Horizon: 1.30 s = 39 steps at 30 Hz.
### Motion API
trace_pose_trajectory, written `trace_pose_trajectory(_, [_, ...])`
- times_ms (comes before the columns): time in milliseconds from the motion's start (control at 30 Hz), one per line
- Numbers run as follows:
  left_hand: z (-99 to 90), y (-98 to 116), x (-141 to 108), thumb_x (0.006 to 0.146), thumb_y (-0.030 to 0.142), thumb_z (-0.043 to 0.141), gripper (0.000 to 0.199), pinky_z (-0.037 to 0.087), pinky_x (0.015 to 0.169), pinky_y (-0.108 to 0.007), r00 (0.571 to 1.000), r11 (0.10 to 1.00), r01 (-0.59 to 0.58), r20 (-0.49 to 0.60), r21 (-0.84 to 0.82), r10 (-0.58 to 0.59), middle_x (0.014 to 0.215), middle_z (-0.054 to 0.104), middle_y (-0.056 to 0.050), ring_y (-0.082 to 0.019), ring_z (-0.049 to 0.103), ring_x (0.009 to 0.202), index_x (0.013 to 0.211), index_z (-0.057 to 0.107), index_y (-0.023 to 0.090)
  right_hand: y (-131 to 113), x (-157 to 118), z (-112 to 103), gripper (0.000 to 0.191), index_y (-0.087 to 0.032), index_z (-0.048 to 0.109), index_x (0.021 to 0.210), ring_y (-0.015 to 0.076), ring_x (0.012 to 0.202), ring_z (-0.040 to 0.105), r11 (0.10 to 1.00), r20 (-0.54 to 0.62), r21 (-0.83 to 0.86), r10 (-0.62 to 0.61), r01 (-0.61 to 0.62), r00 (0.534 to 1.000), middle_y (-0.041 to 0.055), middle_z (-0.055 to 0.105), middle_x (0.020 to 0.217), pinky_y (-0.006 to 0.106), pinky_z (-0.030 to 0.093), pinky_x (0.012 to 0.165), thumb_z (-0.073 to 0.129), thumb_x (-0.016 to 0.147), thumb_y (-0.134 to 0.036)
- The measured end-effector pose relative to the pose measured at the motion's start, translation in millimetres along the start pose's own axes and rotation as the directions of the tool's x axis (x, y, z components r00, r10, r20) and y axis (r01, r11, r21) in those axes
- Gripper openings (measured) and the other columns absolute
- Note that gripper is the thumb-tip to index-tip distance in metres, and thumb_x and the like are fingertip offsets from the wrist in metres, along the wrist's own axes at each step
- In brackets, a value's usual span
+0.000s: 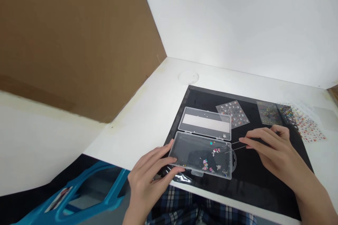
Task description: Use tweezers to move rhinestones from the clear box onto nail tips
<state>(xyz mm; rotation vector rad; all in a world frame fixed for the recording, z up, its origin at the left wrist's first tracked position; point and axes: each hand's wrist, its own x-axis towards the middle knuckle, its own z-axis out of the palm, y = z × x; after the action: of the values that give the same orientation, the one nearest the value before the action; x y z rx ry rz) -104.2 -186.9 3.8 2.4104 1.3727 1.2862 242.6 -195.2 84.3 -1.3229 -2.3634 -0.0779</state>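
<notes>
A clear plastic box lies with its hinged lid folded back, a white strip inside the lid. My left hand grips the box's near left corner, thumb along the front edge and fingers over the side. Pinched in my right hand is a pair of tweezers, their tips apart over the right half of the box. Close to the tips sits a small cluster of shiny rhinestones. More tiny charms and a turquoise one are scattered in the box.
Under the box is a black mat on a white table. Sticker sheets lie behind the box and at the far right. A brown panel rises at left; a blue plastic chair or stool stands below.
</notes>
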Motion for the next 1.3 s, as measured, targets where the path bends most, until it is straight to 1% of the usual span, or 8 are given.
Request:
trace_pose_trajectory(233, [0.0,1.7,1.2,0.092,0.035,0.080,0.016,0.066,0.086,-0.042,1.000,1.000,-0.010,-0.002,0.015,0.010,0.111,0.084,-0.011,-0.029,0.081,0.097,0.086,0.072,0.023,0.1,1.5,3.6,0.045,-0.024,0.065,0.123,0.0137,0.092,0.072,0.998,-0.036,-0.041,-0.038,0.037,0.999,0.0023,0.075,0.106,0.038,0.035,0.090,0.048,0.096,0.008])
trace_pose_trajectory(400, [-0.3,1.4,1.9,0.094,0.037,0.078,0.017,0.066,0.083,-0.042,1.000,0.999,-0.013,-0.009,0.030,0.014,0.111,0.084,-0.010,-0.028,0.081,0.095,0.085,0.072,0.024,3.2,1.1,2.5,0.040,-0.025,0.066,0.120,0.0132,0.090,0.072,0.997,-0.080,-0.051,-0.060,0.056,0.995,-0.0004,0.076,0.102,0.038,0.035,0.088,0.052,0.097,0.004])
trace_pose_trajectory(467, [-0.7,1.7,1.9,0.095,0.037,0.077,0.017,0.066,0.084,-0.043,1.000,0.999,-0.010,-0.008,0.031,0.011,0.111,0.084,-0.009,-0.028,0.081,0.095,0.085,0.072,0.024,4.0,0.9,1.9,0.041,-0.026,0.066,0.120,0.0134,0.090,0.072,0.997,-0.092,-0.059,-0.058,0.052,0.994,-0.0013,0.076,0.102,0.038,0.035,0.087,0.052,0.097,0.004])
trace_pose_trajectory(600, [-1.0,2.3,1.2,0.095,0.038,0.077,0.018,0.067,0.084,-0.043,1.000,1.000,-0.004,-0.007,0.020,0.004,0.111,0.084,-0.010,-0.029,0.081,0.096,0.085,0.072,0.024,2.1,2.7,1.3,0.043,-0.027,0.066,0.121,0.0136,0.090,0.072,0.997,-0.091,-0.065,-0.052,0.046,0.995,-0.0016,0.077,0.101,0.038,0.034,0.084,0.051,0.097,0.005])
trace_pose_trajectory(800, [-0.3,1.2,0.1,0.094,0.038,0.078,0.017,0.067,0.085,-0.044,1.000,1.000,0.001,-0.007,0.024,-0.001,0.110,0.084,-0.010,-0.030,0.082,0.096,0.085,0.073,0.024,-3.9,6.8,2.1,0.035,-0.023,0.068,0.111,0.0134,0.088,0.072,0.998,-0.103,-0.030,-0.054,0.051,0.993,0.0003,0.076,0.097,0.038,0.034,0.085,0.050,0.100,0.005])
trace_pose_trajectory(1000, [-0.1,2.3,-0.6,0.094,0.038,0.078,0.017,0.067,0.085,-0.044,1.000,0.999,0.004,-0.007,0.033,-0.004,0.111,0.084,-0.009,-0.029,0.082,0.096,0.085,0.073,0.025,-3.0,5.5,2.3,0.033,-0.024,0.068,0.113,0.0137,0.089,0.072,0.998,-0.108,-0.040,-0.044,0.040,0.993,0.0000,0.076,0.098,0.038,0.033,0.083,0.052,0.101,0.002])
trace_pose_trajectory(1167, [-0.3,2.0,-0.6,0.094,0.039,0.078,0.018,0.067,0.084,-0.044,1.000,0.999,0.006,-0.007,0.032,-0.006,0.110,0.084,-0.008,-0.029,0.082,0.095,0.084,0.073,0.025,-2.3,3.7,3.4,0.034,-0.023,0.068,0.113,0.0142,0.090,0.072,0.999,-0.077,-0.016,-0.053,0.052,0.996,0.0007,0.076,0.099,0.039,0.034,0.087,0.050,0.101,0.003])
trace_pose_trajectory(1300, [0.0,1.6,0.1,0.095,0.041,0.076,0.021,0.067,0.085,-0.043,1.000,0.999,0.003,-0.006,0.033,-0.003,0.110,0.084,-0.008,-0.028,0.082,0.095,0.084,0.072,0.025,-0.8,3.1,3.7,0.034,-0.024,0.068,0.113,0.0138,0.090,0.072,0.998,-0.086,-0.012,-0.055,0.054,0.995,0.0002,0.076,0.098,0.038,0.034,0.088,0.049,0.102,0.001])
